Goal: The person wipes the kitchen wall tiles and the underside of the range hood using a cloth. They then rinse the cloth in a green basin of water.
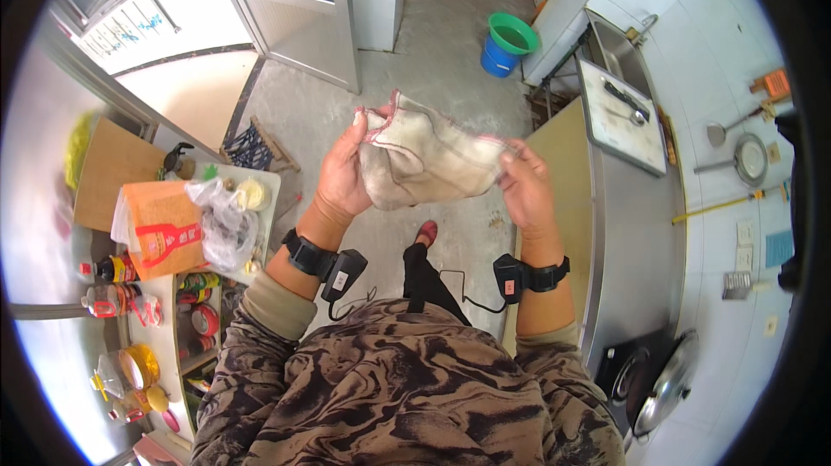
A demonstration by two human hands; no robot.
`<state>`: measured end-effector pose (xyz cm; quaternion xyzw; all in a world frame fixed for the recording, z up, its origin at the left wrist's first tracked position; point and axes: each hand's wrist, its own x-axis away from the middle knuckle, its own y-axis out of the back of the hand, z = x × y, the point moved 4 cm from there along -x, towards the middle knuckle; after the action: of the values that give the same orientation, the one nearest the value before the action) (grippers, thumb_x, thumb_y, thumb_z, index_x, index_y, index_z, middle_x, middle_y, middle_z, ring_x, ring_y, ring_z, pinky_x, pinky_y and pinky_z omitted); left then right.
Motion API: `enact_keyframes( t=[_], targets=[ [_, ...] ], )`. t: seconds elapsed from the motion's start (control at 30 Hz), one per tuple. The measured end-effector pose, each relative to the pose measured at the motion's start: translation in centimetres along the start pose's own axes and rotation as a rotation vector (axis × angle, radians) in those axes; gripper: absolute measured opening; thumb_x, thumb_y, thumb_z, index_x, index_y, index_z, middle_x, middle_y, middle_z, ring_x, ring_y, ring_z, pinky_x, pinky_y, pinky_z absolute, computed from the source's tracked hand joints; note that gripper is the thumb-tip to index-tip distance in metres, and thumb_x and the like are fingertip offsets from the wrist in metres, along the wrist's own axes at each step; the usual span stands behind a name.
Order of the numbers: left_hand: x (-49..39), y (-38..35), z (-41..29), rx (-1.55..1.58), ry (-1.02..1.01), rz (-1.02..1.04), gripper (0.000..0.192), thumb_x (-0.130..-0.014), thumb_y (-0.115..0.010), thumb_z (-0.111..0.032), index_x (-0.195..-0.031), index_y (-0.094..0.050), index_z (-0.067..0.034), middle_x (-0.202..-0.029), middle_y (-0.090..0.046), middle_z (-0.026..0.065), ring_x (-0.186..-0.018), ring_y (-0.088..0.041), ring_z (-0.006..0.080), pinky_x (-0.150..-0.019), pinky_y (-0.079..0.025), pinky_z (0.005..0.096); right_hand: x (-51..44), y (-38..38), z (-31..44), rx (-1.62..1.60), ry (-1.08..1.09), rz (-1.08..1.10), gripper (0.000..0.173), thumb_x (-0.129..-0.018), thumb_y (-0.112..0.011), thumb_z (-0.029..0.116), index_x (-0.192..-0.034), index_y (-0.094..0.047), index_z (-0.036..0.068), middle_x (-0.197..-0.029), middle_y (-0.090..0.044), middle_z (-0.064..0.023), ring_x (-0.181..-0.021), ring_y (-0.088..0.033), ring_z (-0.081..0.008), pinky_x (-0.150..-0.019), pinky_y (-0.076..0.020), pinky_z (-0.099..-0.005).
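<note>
A whitish cleaning cloth (432, 158) with red-stitched edges is stretched between my two hands at chest height, above the grey floor. It looks partly folded and stained. My left hand (347, 171) grips its left end, the thumb on top near a raised corner. At the right end, my right hand (527, 183) pinches the edge between thumb and fingers; that part is slightly blurred. Black straps with small boxes and cables sit around both wrists.
A steel counter (639, 239) runs along the right, bearing a white board (623, 115) near the sink (617, 44) and a stove (626, 368). Ahead stands a blue bucket (498, 58) with a green basin (513, 33). Bags and bottles crowd the left shelf unit (170, 323). A door (292, 24) stands open.
</note>
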<state>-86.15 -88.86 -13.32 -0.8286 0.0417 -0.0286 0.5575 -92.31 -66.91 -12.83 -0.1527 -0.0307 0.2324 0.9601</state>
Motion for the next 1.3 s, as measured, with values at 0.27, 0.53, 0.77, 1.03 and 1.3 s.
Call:
enact_keyframes(
  t=[0.27,0.53,0.77,1.03,1.3],
  targets=[
    [-16.5,0.4,1.8,-0.263,0.214,0.013,0.042,-0.091,-0.05,-0.035,-0.112,-0.051,0.001,-0.107,-0.06,0.0179,-0.093,-0.061,0.0278,-0.081,-0.051,0.0401,-15.3,4.9,-1.6,-0.024,0.006,0.341,0.047,-0.086,-0.061,0.012,-0.128,-0.044,-0.001,-0.12,-0.054,-0.0083,-0.11,-0.051,-0.0165,-0.093,-0.0426,-0.0309],
    [-30.6,3.4,2.4,-0.233,0.244,-0.213,0.04,-0.094,-0.045,-0.033,-0.11,-0.05,0.004,-0.107,-0.058,0.0177,-0.095,-0.06,0.0263,-0.085,-0.05,0.0379,-26.3,14.5,-2.5,-0.113,-0.166,0.171,0.026,-0.085,-0.063,0.017,-0.103,-0.06,0.0,-0.087,-0.061,-0.002,-0.076,-0.056,-0.009,-0.067,-0.0471,-0.0231],
    [-44.3,8.0,2.4,-0.426,0.272,-0.208,0.024,-0.089,-0.056,-0.013,-0.106,-0.056,0.003,-0.099,-0.062,0.0124,-0.087,-0.062,0.0194,-0.077,-0.053,0.0339,-35.7,23.8,-3.3,0.006,-0.135,-0.247,0.017,-0.087,-0.061,0.022,-0.085,-0.063,0.006,-0.066,-0.051,0.0047,-0.054,-0.045,-0.003,-0.046,-0.0365,-0.019],
    [-63.8,13.3,3.1,-0.7,0.392,-0.194,0.028,-0.081,-0.063,-0.01,-0.106,-0.057,0.001,-0.09,-0.061,0.0036,-0.081,-0.058,0.012,-0.07,-0.048,0.0245,-48.3,36.9,-1.8,-0.05,-0.15,-0.639,0.012,-0.087,-0.058,0.017,-0.087,-0.064,0.006,-0.07,-0.056,0.0051,-0.056,-0.048,-0.0031,-0.044,-0.0346,-0.0182],
    [-80.6,15.4,5.0,-0.691,0.396,-0.225,0.037,-0.081,-0.06,-0.005,-0.116,-0.053,0.001,-0.097,-0.06,0.0046,-0.083,-0.056,0.0125,-0.069,-0.046,0.0268,-58.9,45.9,-3.1,0.046,-0.046,-0.727,0.016,-0.088,-0.058,0.02,-0.089,-0.062,0.004,-0.064,-0.05,0.0036,-0.051,-0.044,-0.005,-0.047,-0.0349,-0.0209]
  ],
)
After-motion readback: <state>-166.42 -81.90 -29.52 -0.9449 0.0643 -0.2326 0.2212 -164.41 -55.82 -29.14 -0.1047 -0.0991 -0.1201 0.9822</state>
